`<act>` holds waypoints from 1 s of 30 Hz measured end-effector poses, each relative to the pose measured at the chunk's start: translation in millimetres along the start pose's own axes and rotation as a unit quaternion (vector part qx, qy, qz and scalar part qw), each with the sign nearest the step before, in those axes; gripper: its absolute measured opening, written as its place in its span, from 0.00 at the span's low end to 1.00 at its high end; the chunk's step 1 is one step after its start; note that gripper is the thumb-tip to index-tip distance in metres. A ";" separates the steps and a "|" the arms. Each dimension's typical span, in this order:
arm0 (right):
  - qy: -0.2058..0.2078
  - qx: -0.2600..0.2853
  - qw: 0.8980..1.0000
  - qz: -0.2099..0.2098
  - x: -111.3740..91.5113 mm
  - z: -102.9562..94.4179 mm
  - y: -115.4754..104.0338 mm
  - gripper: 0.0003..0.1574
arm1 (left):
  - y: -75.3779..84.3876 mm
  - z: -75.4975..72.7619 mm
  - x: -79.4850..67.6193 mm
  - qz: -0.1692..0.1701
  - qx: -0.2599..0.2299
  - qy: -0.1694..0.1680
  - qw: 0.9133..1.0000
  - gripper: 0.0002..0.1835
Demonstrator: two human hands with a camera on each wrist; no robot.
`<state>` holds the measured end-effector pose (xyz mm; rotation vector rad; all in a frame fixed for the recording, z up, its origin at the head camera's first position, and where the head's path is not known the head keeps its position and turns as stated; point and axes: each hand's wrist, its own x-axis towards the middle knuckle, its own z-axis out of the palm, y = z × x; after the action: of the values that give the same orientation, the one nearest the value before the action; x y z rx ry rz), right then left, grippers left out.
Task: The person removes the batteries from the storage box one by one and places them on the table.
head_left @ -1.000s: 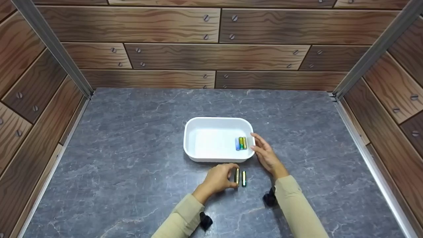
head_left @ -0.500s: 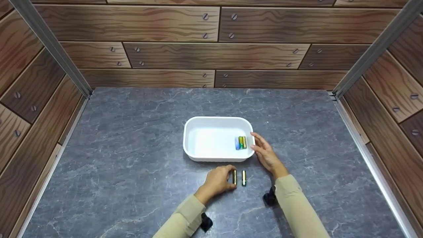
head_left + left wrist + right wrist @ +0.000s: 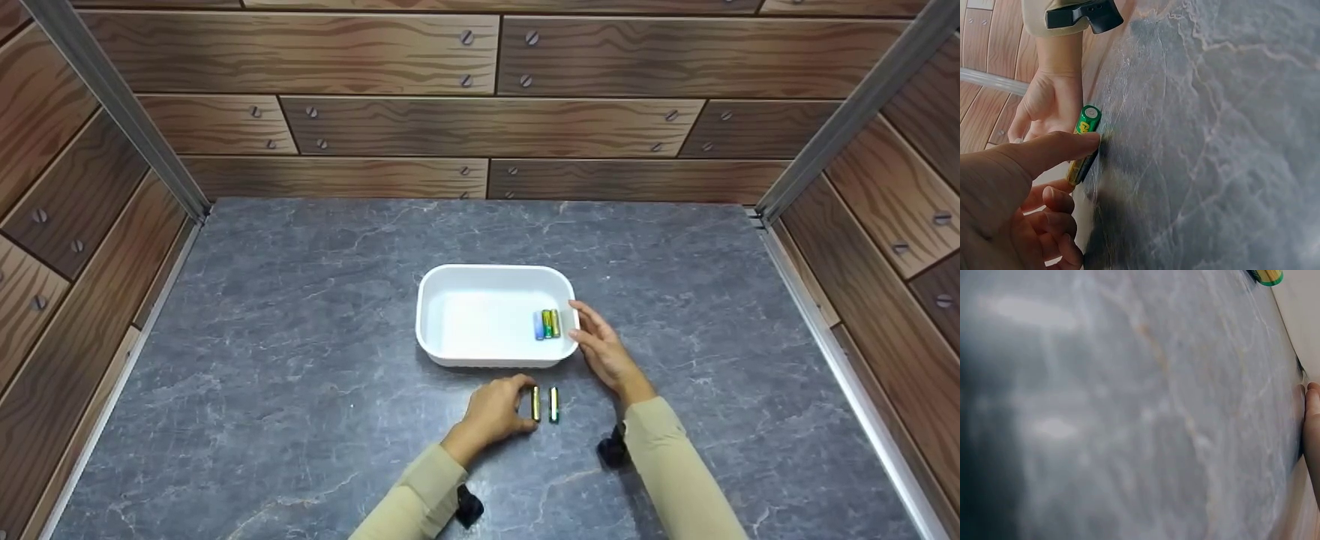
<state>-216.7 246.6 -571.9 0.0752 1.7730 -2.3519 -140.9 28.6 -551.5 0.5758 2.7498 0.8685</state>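
My left hand (image 3: 495, 409) is in front of a white plastic tray (image 3: 431, 356), thumb and forefinger curved toward the two ends of a gold AA battery (image 3: 535, 404). In the left wrist view the thumb crosses in front of a green-ended battery (image 3: 1090, 114). A second battery, gold and green (image 3: 554, 405), lies parallel to the right on the table. At the tray's right end, my right hand (image 3: 606, 356) holds the rim with thumb and fingertips. Inside the tray, near that hand, are a blue battery (image 3: 538, 327), a green-and-gold one (image 3: 547, 324) and a gold one (image 3: 555, 323).
The grey marbled tabletop (image 3: 300, 315) extends around the tray. Wood-patterned panels (image 3: 390, 127) stand behind and at both sides, with metal posts (image 3: 120, 105) at the corners. Black wrist devices (image 3: 469, 506) sit below both sleeves.
The gold battery shifted left with my left hand, then slightly right again while the hand kept its place. My right hand and the tray have stayed where they were.
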 end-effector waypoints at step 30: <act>-0.014 -0.003 1.000 -0.012 -0.9 -1.2 1.1 0.31 | 17.9 -48.6 6.1 0.033 -0.046 0.030 0.998 0.25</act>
<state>-215.7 247.6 -573.1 0.0193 1.7766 -2.3525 -155.6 19.9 -502.3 0.6364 2.7392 1.0385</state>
